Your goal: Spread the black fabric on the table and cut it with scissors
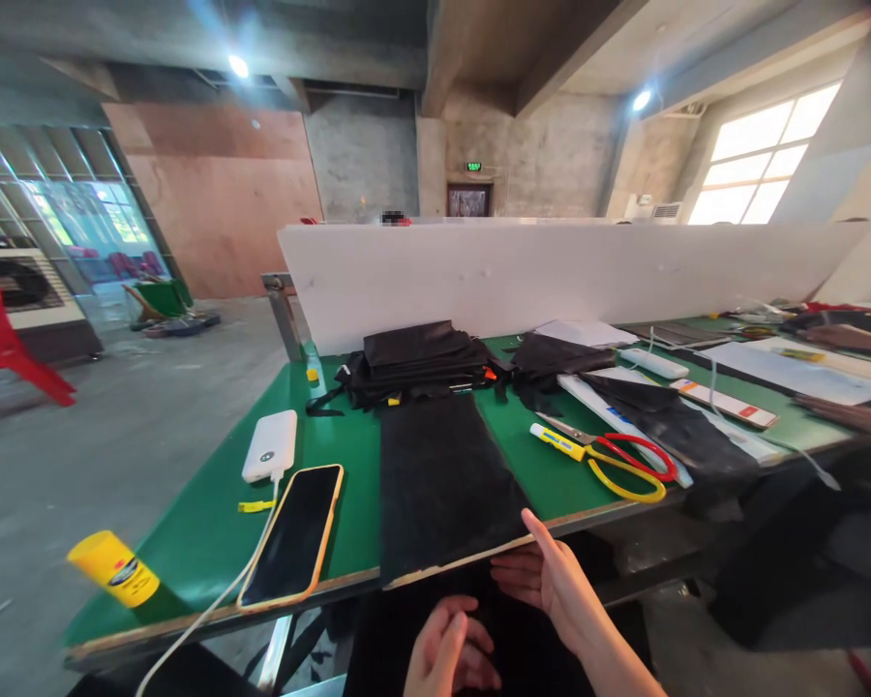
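Note:
A black sheet of fabric or thin leather [446,484] lies flat on the green table, reaching its front edge. My right hand [552,586] is at the sheet's near right corner; the thumb is raised and the fingers point left below the table edge, with nothing visible between them. Lower down, in front of the table, my left hand [450,649] is half curled with its thumb apart, and I see nothing in it. Behind the sheet rises a pile of folded black pieces [421,358]. To the right lie scissors [628,465] with red and yellow handles, beside a yellow-and-white glue tube [557,441].
A phone [290,537], white power bank [270,445] with cable, and yellow glue stick or tape-like cylinder [114,568] occupy the table's left side. A white partition [552,276] stands behind. At far right, another person's arm [853,339] is over the table. A red chair [7,348] stands left.

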Demonstrator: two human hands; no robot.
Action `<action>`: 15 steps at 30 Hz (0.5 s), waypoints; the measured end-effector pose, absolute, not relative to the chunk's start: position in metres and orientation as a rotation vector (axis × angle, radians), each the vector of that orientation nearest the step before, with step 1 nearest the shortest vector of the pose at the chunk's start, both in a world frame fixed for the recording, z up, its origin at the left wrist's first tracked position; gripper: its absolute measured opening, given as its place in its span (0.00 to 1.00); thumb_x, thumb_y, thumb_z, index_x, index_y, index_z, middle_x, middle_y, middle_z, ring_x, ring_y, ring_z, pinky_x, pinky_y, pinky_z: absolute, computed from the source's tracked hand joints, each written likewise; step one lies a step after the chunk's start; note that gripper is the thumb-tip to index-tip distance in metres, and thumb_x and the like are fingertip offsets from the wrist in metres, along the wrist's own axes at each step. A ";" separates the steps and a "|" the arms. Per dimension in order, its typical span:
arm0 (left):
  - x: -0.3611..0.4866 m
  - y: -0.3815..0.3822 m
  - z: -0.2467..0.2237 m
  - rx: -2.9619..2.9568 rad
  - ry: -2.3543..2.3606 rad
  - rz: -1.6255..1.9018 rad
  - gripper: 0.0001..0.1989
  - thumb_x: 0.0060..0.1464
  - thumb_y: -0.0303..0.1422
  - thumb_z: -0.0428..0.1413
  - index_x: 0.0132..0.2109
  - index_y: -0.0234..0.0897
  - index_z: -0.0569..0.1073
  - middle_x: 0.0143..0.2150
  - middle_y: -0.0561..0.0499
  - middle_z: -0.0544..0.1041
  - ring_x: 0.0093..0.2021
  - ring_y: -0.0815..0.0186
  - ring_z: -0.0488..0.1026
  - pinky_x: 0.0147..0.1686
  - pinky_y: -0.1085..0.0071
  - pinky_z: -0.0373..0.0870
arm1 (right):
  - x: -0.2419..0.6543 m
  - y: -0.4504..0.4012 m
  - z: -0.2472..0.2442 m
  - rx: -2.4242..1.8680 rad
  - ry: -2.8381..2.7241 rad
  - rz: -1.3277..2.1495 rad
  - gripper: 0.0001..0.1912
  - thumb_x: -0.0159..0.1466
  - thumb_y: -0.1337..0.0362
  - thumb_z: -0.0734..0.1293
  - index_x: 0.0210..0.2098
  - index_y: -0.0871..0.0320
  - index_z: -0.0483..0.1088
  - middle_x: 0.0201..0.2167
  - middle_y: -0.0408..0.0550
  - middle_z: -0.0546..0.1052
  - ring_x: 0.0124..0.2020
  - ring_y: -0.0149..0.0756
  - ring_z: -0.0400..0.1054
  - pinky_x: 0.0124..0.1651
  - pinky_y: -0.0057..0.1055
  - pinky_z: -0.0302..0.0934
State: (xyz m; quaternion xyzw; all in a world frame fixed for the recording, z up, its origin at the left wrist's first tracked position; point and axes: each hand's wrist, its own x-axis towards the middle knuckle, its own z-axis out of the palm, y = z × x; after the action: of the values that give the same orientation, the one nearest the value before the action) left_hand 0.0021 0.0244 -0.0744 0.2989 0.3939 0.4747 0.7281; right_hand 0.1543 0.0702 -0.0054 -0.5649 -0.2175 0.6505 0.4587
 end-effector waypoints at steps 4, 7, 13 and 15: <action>0.004 0.039 -0.055 0.627 0.880 1.045 0.31 0.34 0.54 0.60 0.38 0.33 0.69 0.27 0.50 0.73 0.24 0.65 0.73 0.28 0.68 0.66 | 0.157 0.071 -0.006 -1.370 -0.617 1.517 0.20 0.50 0.49 0.69 0.26 0.60 0.66 0.24 0.53 0.77 0.31 0.44 0.74 0.38 0.36 0.68; 0.009 0.046 -0.047 0.601 0.870 1.036 0.29 0.33 0.55 0.60 0.32 0.31 0.71 0.22 0.52 0.70 0.22 0.65 0.71 0.28 0.68 0.65 | 0.159 0.067 -0.012 -1.341 -0.622 1.526 0.20 0.50 0.48 0.69 0.26 0.61 0.66 0.24 0.52 0.77 0.31 0.44 0.73 0.40 0.38 0.67; 0.018 0.055 -0.056 0.584 0.951 1.014 0.31 0.43 0.59 0.48 0.13 0.36 0.63 0.13 0.51 0.63 0.21 0.64 0.68 0.29 0.68 0.65 | 0.142 0.049 -0.016 -1.185 -0.430 1.667 0.23 0.52 0.45 0.66 0.29 0.61 0.68 0.25 0.52 0.76 0.27 0.41 0.72 0.32 0.36 0.66; 0.017 0.055 -0.060 0.646 1.024 1.040 0.30 0.45 0.58 0.47 0.13 0.37 0.63 0.13 0.50 0.65 0.22 0.63 0.69 0.31 0.67 0.66 | 0.130 0.046 -0.011 -1.091 -0.483 1.708 0.22 0.51 0.46 0.67 0.28 0.61 0.67 0.22 0.49 0.75 0.23 0.37 0.70 0.25 0.30 0.63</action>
State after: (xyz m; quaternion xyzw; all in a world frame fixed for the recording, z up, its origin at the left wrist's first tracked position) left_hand 0.0168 0.0548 -0.0599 0.2898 0.4594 0.4667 0.6980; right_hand 0.1305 0.0461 -0.0105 -0.4519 -0.2002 0.7078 0.5047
